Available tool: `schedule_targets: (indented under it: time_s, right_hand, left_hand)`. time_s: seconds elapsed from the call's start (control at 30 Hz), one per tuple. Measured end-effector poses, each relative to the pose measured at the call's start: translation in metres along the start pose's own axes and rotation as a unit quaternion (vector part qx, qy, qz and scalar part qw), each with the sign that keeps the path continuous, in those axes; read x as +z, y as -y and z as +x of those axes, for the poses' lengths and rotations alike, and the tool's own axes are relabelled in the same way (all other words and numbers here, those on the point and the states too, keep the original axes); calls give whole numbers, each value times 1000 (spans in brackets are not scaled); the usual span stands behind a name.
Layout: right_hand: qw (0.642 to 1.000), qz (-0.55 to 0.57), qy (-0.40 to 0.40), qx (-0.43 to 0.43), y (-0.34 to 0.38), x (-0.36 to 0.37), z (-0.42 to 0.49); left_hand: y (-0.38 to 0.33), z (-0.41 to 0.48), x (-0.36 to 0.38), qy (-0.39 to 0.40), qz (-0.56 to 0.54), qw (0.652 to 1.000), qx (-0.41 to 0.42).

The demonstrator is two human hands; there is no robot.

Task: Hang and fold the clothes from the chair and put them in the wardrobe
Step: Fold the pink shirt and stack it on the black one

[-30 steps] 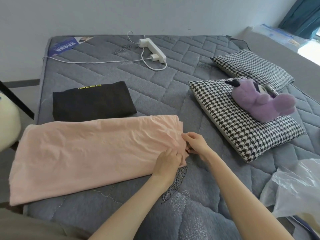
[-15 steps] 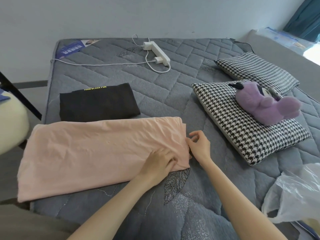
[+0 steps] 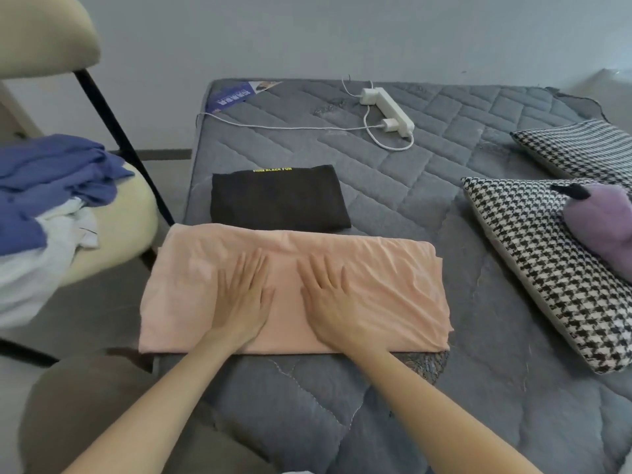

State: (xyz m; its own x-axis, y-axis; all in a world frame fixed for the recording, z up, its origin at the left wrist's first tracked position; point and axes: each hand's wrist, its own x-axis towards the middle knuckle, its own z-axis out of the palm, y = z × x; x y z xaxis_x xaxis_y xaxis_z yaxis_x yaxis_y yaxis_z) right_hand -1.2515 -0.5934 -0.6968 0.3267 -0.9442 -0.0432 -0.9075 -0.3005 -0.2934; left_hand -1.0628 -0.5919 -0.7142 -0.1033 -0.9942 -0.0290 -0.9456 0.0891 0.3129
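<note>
On the grey mattress (image 3: 427,206), the left hand (image 3: 241,302) and right hand (image 3: 330,302) lie flat, fingers spread, pressing the half-folded pink garment (image 3: 393,285) beside the folded black garment (image 3: 278,200). Smoothing seems underway; next probably another fold, edges aligned.

Folded pink garment (image 3: 359,265) lies flat before folded black garment (image 3: 278,198).

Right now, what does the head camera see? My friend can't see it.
The left hand and right hand press flat on a folded pink cloth on a grey mattress. A folded black garment lies behind it; more clothes sit on a chair.
</note>
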Motion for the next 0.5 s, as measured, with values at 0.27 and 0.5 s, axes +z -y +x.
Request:
schedule_targets:
  time_s: [0.27,0.5]
  right_hand:
    - [997,-76,22,27,-38,-2,12]
    - [973,-50,-53,219,-76,-20,4]
  left_hand:
    - [60,21,-11,-45,3,995,-94]
    - [80,33,-17,-85,-14,981,-171]
